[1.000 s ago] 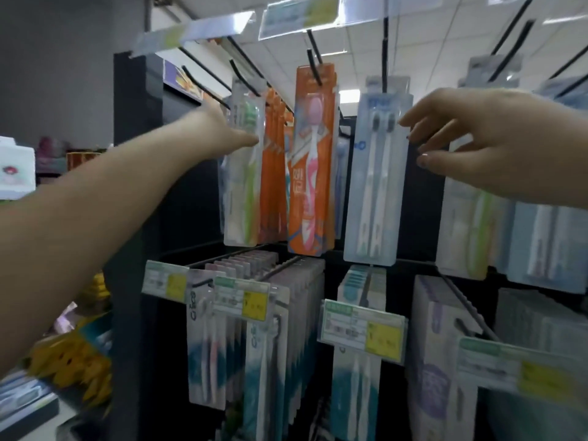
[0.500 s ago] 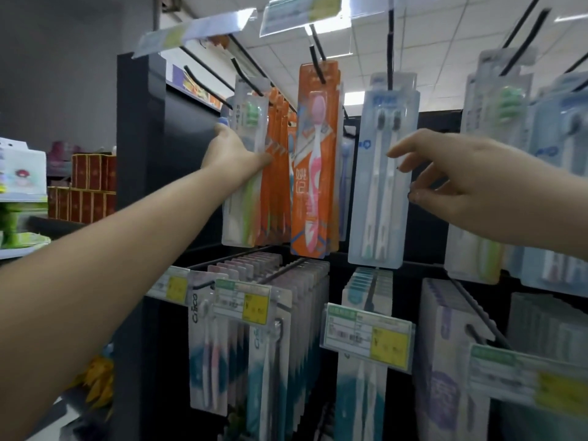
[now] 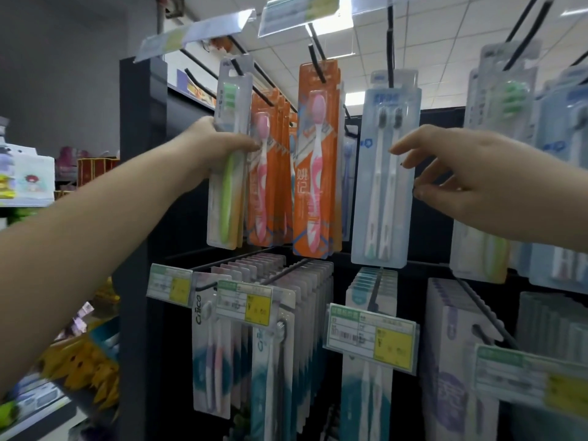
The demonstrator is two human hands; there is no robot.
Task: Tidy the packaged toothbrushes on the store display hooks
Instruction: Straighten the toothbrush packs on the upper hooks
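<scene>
Left hand (image 3: 216, 151) grips the green toothbrush pack (image 3: 227, 154), hanging upright left of the orange pack (image 3: 315, 160). Right hand (image 3: 471, 173), fingers apart and empty, sits just right of the pale twin pack (image 3: 381, 173), nearest it.

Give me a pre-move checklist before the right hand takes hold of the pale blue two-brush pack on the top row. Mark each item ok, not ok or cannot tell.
1. Left hand has a firm hold on the green toothbrush pack: ok, fingers curl round its edge.
2. Green toothbrush pack hangs on its hook: ok, the hook passes through its top.
3. Right hand is free: ok, fingers spread and hold nothing.
4. Right hand grips the pale blue two-brush pack: not ok, fingertips are only near its right edge.
5. Pale blue two-brush pack hangs straight: ok, nearly upright.
6. Packs behind it are aligned: cannot tell, hidden.
</scene>
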